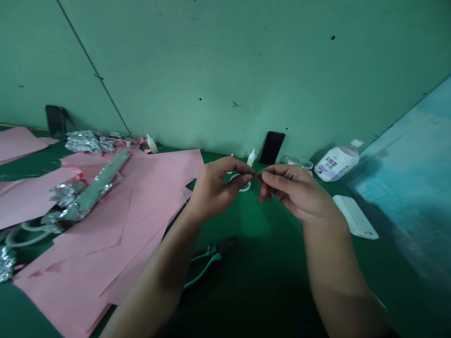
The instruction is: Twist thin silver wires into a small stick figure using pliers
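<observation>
My left hand (pixel 215 190) and my right hand (pixel 303 190) meet fingertip to fingertip above the green table. Both are closed in a pinch on a small, thin, brownish thing (pixel 256 175), too small and blurred to name. A thin shiny strand (pixel 298 172) sticks up by the fingers of my right hand; whether they hold it I cannot tell. Behind my left fingertips a white ring (pixel 244 189) lies on the table, partly covered. Pliers with teal handles (pixel 207 265) lie nearer me, below the hands, partly hidden by my left forearm.
Pink paper sheets (pixel 148 197) cover the left side, with crumpled foil (pixel 86 142) and a foil-covered strip (pixel 100 185) on them. Along the wall stand a small glue bottle (pixel 251 158), a dark phone (pixel 271 147) and a labelled bottle (pixel 336 163). A white flat box (pixel 355 217) lies right.
</observation>
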The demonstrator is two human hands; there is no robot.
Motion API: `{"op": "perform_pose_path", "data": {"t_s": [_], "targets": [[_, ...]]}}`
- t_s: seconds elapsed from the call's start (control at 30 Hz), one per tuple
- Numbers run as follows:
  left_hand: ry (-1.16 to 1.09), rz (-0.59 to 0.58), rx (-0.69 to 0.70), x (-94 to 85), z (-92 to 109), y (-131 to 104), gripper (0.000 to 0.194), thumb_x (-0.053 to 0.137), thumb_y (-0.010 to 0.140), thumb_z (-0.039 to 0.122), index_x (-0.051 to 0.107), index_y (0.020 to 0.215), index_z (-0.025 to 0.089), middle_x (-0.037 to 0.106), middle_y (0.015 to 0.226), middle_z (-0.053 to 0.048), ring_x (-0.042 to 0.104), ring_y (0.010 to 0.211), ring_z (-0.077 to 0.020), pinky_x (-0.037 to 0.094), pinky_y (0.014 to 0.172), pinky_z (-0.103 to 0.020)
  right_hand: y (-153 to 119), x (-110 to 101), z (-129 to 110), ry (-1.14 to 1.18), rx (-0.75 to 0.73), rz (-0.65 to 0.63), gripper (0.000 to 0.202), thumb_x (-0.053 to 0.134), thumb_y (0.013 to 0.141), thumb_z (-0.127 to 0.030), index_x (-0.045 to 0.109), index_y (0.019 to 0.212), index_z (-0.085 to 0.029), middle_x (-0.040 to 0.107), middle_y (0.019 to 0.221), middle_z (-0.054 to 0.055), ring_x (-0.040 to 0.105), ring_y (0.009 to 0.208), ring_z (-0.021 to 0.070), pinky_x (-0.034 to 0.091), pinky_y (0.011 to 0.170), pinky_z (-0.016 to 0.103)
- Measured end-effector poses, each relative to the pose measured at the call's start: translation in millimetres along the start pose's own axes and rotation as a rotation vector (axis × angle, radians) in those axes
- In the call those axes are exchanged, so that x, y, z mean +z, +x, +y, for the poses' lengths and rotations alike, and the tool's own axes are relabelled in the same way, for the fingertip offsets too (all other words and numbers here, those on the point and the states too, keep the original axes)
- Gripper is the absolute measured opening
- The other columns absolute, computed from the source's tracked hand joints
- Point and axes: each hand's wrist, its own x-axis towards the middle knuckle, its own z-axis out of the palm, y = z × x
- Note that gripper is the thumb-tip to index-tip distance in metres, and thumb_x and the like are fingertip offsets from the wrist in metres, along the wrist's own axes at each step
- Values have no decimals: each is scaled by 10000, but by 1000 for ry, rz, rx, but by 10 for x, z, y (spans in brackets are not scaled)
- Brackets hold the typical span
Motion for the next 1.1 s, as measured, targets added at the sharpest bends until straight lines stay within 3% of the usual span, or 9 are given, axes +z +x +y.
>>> {"op": "perform_pose_path", "data": {"t_s": [0.07,0.17,0.23,0.3,0.4,0.6,0.77,0.93,1.1], "targets": [[-199,55,-185,2,-7,-1,43,681,837,214,682,803,188,707,786,-24,653,751,-159,502,695,-296,16,-73,-5,38,-63,-34,439,748,755,-576,747,1001,-213,736,956,95,685,892,230,529,723,327],[-553,91,-407,-16,-27,9,81,709,807,230,670,778,166,659,722,-7,637,686,-133,514,697,-296,45,-202,18,74,-195,-22,705,637,708,-770,686,1183,-250,649,1259,120,610,1144,306,530,855,405],[-729,67,-520,-32,-39,15,84,728,784,221,673,781,158,650,720,-7,638,668,-125,535,727,-313,66,-259,65,45,-261,31,623,687,729,-691,662,1202,-287,629,1279,98,606,1136,298,535,847,414],[-847,18,-617,-34,-49,17,94,749,763,218,683,779,153,653,719,-17,644,667,-128,553,741,-329,84,-259,120,-27,-296,80,497,789,735,-471,659,1185,-307,646,1223,74,630,1057,263,542,817,397],[-918,-25,-705,1,-62,16,107,785,728,210,698,749,151,661,709,-26,650,677,-130,565,753,-327,103,-145,175,-148,-299,99,394,807,749,-307,688,1124,-294,676,1071,53,644,937,210,545,798,364],[-718,82,-570,91,-110,10,195,878,626,263,724,698,166,690,704,-5,643,679,-123,553,713,-293,171,150,202,-164,-266,228,215,796,765,-366,682,886,-229,633,760,5,607,678,149,519,640,306],[-463,98,-429,75,-160,15,206,860,660,305,739,744,161,730,740,-24,654,706,-140,535,687,-280,234,183,281,-194,-176,127,238,855,676,-312,685,804,-204,629,798,6,617,743,160,508,672,301],[-293,59,-314,27,-197,18,119,740,785,263,705,788,149,732,744,-35,685,718,-160,551,683,-290,245,195,347,-164,-199,200,99,747,776,-279,720,824,-196,657,830,28,626,783,166,509,721,318],[-76,6,-250,51,-257,6,111,639,849,221,718,895,157,730,762,-44,678,699,-165,534,646,-298,262,235,366,22,-126,209,52,680,737,-183,682,788,-186,639,733,2,591,643,133,466,631,301]]}}
